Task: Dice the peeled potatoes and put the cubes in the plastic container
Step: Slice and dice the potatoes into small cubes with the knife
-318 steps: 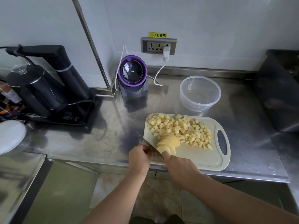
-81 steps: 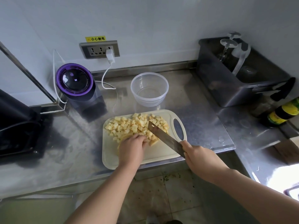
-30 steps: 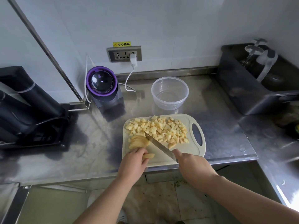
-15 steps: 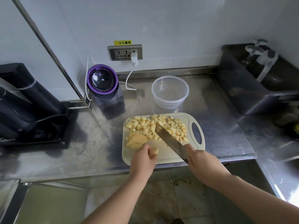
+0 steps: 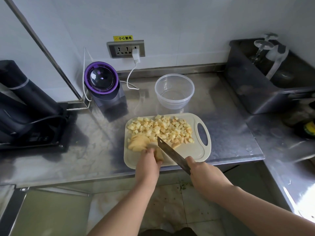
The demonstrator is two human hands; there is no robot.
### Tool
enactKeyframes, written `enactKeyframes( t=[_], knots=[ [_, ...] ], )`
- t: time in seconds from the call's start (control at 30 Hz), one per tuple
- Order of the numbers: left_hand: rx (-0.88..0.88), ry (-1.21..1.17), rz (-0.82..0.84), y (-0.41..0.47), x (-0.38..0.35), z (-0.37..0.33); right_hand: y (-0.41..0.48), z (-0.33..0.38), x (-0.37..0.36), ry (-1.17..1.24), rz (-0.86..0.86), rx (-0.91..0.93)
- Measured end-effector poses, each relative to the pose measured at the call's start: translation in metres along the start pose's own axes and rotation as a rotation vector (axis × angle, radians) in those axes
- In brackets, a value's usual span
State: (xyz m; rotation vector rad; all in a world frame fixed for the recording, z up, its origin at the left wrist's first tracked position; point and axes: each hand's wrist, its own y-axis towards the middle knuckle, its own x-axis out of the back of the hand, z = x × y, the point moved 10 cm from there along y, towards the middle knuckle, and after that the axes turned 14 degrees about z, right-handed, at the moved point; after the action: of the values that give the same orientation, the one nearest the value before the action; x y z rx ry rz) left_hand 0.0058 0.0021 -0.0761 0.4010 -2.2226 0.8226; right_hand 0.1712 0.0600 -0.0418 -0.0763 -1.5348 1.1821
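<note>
A pale cutting board (image 5: 192, 150) is laid at the front edge of the steel surface (image 5: 230, 133). The far half of the board is covered by a heap of potato cubes (image 5: 162, 128), and a fan of potato slices (image 5: 139, 142) is spread on its near-left part. A potato piece (image 5: 159, 155) is pinched in the curled fingers of the left hand (image 5: 148, 160) at the board's front edge, just beside the slices. The knife (image 5: 172, 154) is clamped by its handle in the right hand (image 5: 202, 174). Its blade is slanted across the board's near middle, next to the held piece. Whether the edge touches the board cannot be told. A clear plastic container (image 5: 174, 91) is set just behind the board.
</note>
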Motion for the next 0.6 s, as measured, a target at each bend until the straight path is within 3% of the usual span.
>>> enactKeyframes(
  t=[0.23,0.47,0.6],
  knots=[
    [0.048,-0.132,-0.062,0.005,0.000,0.000,0.005,0.007,0.004,-0.010,0.029,0.040],
    [0.087,-0.564,-0.018,0.008,-0.007,0.012,0.012,-0.001,0.007,-0.055,0.021,0.098],
    [0.138,-0.632,-0.045,0.009,-0.007,0.015,0.014,0.001,0.007,-0.100,0.011,0.138]
  ],
)
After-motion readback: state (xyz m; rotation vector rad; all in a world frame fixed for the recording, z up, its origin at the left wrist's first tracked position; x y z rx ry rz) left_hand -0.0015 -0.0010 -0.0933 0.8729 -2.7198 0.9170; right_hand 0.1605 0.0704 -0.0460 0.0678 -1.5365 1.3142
